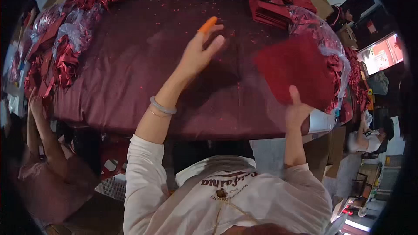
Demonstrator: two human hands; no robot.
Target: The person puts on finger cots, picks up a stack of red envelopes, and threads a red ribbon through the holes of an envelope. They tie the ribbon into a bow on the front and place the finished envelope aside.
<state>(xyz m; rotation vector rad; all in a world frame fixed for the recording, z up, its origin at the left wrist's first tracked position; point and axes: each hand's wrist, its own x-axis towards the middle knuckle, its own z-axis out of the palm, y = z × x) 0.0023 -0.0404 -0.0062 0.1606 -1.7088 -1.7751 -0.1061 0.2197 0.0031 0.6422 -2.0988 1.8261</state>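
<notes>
My right hand (298,111) grips the near edge of a flat red bag (296,69), thumb on top, and the bag is blurred by motion over the right side of the table. Above the middle of the dark red tablecloth (143,78) is my left hand (204,48), fingers apart and nothing in it. An orange cover (207,25) sits on one of its fingers. A stack of red bags (270,8) lies at the back right, beyond the held one.
Clear plastic (72,35) with red ribbons lies at the left, and more plastic (324,39) at the right edge. Small red scraps dot the cloth. Another person's hands (37,102) are at the left table edge; another person (370,139) is far right.
</notes>
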